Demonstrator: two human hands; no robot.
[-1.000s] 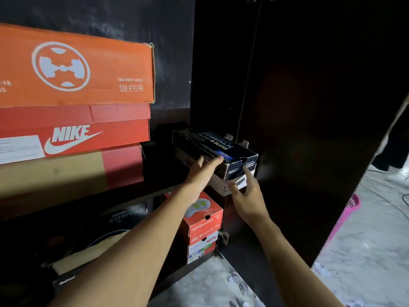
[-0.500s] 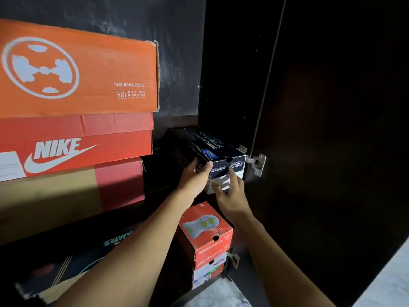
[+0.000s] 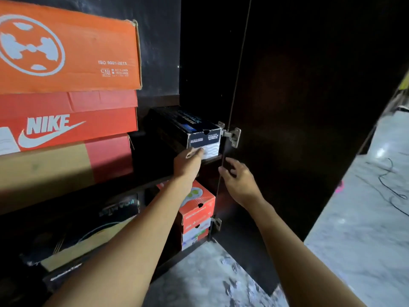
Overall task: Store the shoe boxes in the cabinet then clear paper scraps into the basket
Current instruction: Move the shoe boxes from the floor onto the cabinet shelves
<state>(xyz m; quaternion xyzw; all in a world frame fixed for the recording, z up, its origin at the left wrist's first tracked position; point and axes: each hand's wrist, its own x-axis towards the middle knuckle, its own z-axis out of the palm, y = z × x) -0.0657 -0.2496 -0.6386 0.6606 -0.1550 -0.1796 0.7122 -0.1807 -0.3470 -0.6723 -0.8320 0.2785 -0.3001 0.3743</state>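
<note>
Nearest, paper scraps (image 3: 230, 282) lie strewn on the marble floor (image 3: 354, 240) at the cabinet's foot, and they could be scattered further if trodden on. Farther in, the black shoe box (image 3: 183, 127) is seated on the upper shelf, its labelled end just beside the door hinge (image 3: 232, 136). If it is pushed askew, a corner could be caught on the hinge, or the end left proud so that the cabinet door (image 3: 309, 107) is blocked.

The left hand (image 3: 188, 162) is reached forward, its fingers extended and pressed against the box's lower front, with nothing grasped. The right hand (image 3: 238, 180) is held lower near the door's edge, loosely spread and empty. It could be pinched there if the door is swung.
</note>
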